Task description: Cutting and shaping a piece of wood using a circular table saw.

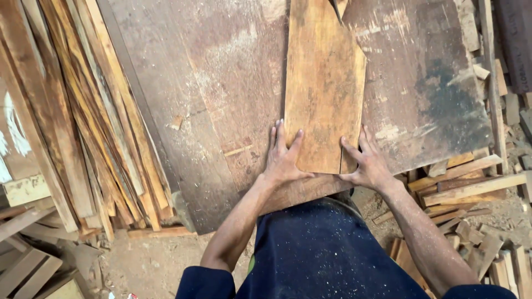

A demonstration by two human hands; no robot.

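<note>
A light brown wooden board [324, 83] lies flat on a large worn table [221, 83], running away from me. A cut line splits its near end. My left hand [282, 156] presses on the board's near left corner with fingers spread. My right hand [367, 162] presses on its near right corner, thumb on the board and fingers on the table beside it. Both hands rest flat on the wood and grip nothing.
A stack of long thin wood strips [94, 122] leans along the table's left side. Offcuts and short planks [471, 188] lie in a heap at the right and lower right. Sawdust covers the ground [144, 266] below the table's near edge.
</note>
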